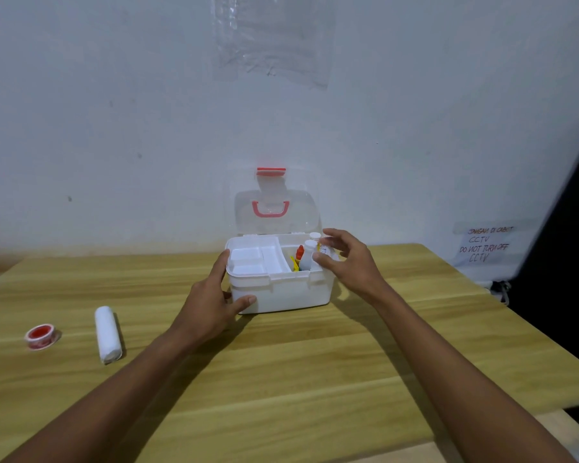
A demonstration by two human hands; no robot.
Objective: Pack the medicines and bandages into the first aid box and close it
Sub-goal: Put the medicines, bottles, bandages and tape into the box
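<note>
L hand (211, 297), fingers straight, I press on box (281, 295) on table (315, 369), lid up; R hand (348, 262) curls round bottle (325, 252) in box's right bay. Bandage (108, 334), tape (41, 335) lie left, apart.

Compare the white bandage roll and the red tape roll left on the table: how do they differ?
The bandage roll is plain white; the tape roll is red and white. The bandage roll is a long cylinder lying on its side; the tape roll is a short ring lying flat. The bandage roll lies nearer the first aid box than the tape roll. Both rest on the wooden table, outside the box.
</note>
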